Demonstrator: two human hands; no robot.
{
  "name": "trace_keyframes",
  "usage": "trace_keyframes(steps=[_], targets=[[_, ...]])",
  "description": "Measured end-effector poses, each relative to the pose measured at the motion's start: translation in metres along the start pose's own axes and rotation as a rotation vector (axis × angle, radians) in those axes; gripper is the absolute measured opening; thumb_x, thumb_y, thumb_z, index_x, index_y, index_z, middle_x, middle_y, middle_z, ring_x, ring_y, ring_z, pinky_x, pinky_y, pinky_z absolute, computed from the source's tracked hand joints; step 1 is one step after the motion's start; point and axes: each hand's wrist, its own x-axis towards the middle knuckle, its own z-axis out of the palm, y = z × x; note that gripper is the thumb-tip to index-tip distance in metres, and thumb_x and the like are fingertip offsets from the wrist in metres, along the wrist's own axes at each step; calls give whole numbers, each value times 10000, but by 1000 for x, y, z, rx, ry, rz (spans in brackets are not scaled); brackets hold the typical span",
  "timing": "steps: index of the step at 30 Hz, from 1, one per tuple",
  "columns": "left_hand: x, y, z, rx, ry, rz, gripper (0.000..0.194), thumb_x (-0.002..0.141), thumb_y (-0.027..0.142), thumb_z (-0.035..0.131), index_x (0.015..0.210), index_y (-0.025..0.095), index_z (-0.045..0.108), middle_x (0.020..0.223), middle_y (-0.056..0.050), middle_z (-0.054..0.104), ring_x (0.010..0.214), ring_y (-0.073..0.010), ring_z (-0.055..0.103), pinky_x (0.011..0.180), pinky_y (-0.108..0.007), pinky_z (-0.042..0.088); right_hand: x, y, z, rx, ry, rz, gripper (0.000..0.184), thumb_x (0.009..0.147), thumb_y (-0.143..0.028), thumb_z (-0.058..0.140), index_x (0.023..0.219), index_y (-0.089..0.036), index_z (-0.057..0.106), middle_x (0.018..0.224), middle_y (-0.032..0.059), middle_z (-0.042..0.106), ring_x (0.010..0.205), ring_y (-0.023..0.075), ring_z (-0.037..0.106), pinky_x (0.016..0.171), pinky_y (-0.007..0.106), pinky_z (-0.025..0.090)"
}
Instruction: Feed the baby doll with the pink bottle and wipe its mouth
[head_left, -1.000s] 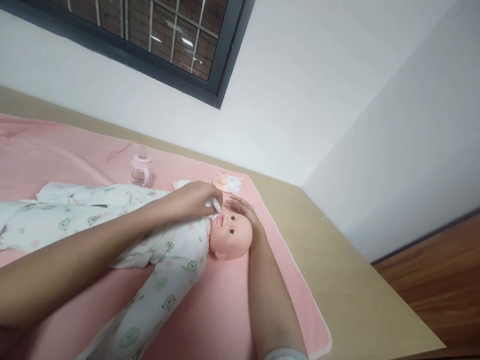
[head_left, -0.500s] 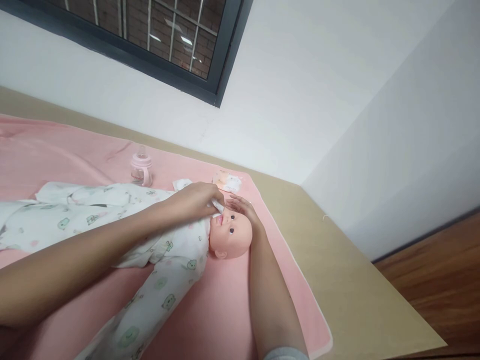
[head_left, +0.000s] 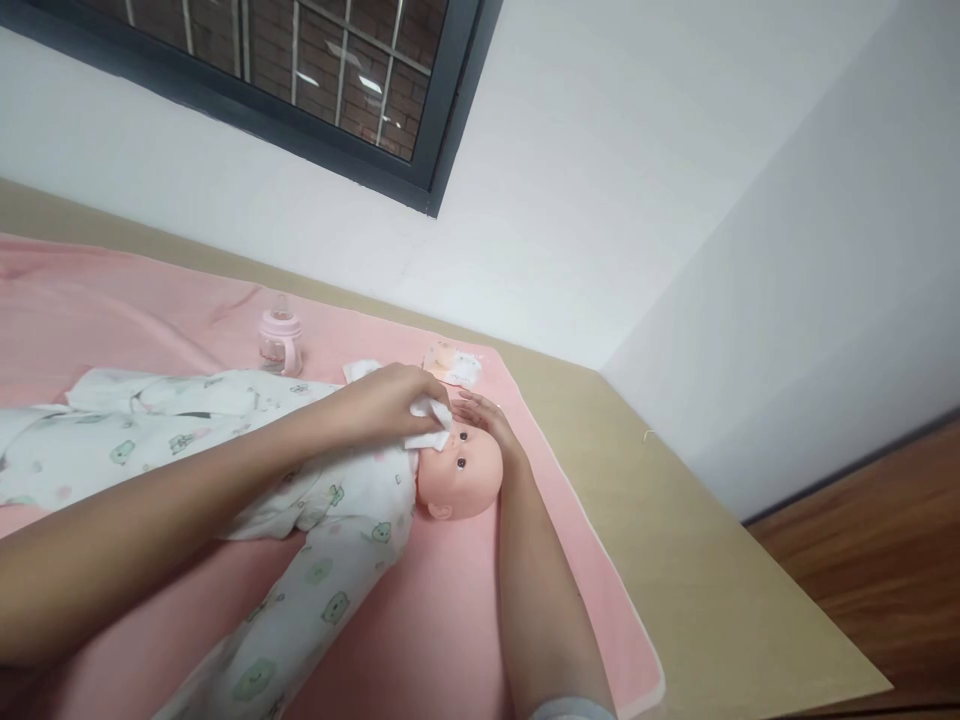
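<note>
A baby doll (head_left: 469,485) in a white patterned sleepsuit (head_left: 352,560) lies on its back on a pink mat (head_left: 442,620), its head to the right. My left hand (head_left: 394,400) pinches a white tissue (head_left: 429,425) over the doll's mouth and chin, covering them. Curved along the far side of the doll's head, my right hand (head_left: 487,415) has its fingers stretched out; part of it is hidden behind the head. My left forearm crosses above the doll's body.
A pink-lidded baby bottle (head_left: 281,340) stands on the mat at the back. Near the mat's far corner lies a small printed packet (head_left: 453,365). The wooden tabletop (head_left: 675,540) extends right, with a wall and a dark-framed window (head_left: 431,170) behind.
The tissue in my left hand now spreads over the doll's mouth, which showed before. My right hand stays beside the head. The view has shifted slightly.
</note>
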Motion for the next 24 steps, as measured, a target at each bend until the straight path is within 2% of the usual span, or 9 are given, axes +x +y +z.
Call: trace_keyframes(steps=[9,24], targets=[[0,8,7,3,-53,0,205,749,240,569,860,187,733,875,-43,713,791,-215,643,657,-240,417,-3,-2,2,9,-9,-2,419,641,-357,793,1022,-216,687,911,28,740,918,199,693,995,391,477],[0,6,14,113,36,-74,186,813,306,541,839,163,658,864,-54,691,805,-231,621,645,-289,386,-11,-10,9,-26,-9,-16,371,684,-389,756,1010,-224,693,966,35,733,945,194,676,985,380,472]])
